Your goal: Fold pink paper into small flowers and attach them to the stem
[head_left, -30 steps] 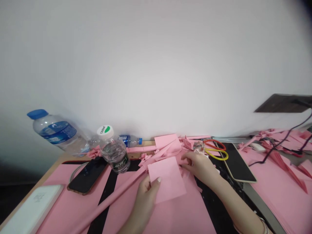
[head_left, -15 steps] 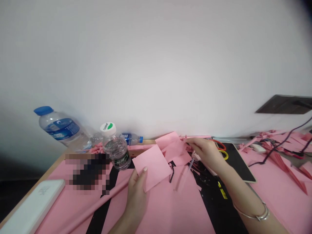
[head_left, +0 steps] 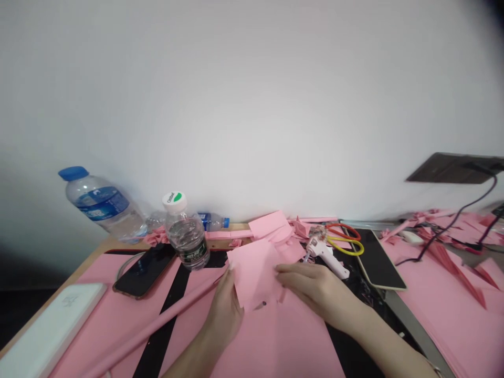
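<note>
A square of pink paper [head_left: 254,270] is held up in front of me. My left hand [head_left: 223,314] grips its left edge, with the thumb at the side. My right hand [head_left: 321,294] is closed at the paper's right edge, its fingertips pressed together there. Below the square lies a large pink sheet [head_left: 283,346]. A small dark object [head_left: 260,305] shows just under the square's lower edge. Behind the right hand rests a white glue gun [head_left: 326,256]. More pink squares [head_left: 270,226] are piled behind the held one.
A phone [head_left: 145,270], a white box-like device [head_left: 57,328] and a rolled pink paper tube [head_left: 153,328] lie at left. Bottles [head_left: 189,236] stand along the wall. Red and yellow loop handles [head_left: 348,247] lie near a dark tablet-like panel [head_left: 378,260]. A cable [head_left: 452,226] hangs from the wall plate.
My right hand has come forward and left from the pile of squares at the back to the held square's right edge. The glue gun is now uncovered.
</note>
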`<act>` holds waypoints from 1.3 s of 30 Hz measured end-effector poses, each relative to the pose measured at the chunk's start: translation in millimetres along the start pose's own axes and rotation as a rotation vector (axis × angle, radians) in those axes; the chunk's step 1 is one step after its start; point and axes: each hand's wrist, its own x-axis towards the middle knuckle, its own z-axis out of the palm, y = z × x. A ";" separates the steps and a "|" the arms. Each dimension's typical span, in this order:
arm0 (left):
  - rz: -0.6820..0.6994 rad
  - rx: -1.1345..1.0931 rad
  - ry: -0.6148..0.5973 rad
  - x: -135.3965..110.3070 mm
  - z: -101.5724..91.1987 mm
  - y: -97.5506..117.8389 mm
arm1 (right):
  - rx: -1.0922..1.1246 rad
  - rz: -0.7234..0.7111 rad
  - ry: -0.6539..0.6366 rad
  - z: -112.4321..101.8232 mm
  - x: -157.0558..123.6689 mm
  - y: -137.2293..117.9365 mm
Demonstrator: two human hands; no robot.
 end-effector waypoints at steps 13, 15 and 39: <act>0.034 0.152 0.055 0.9 -3.0 -2.7 | -0.123 0.871 0.154 22.6 55.7 93.5; 0.039 0.158 0.050 1.3 -4.0 -3.9 | -0.119 0.904 0.146 28.6 73.8 104.8; -0.007 0.082 0.024 4.9 -3.9 -3.4 | 0.250 0.133 0.131 1.7 10.0 31.3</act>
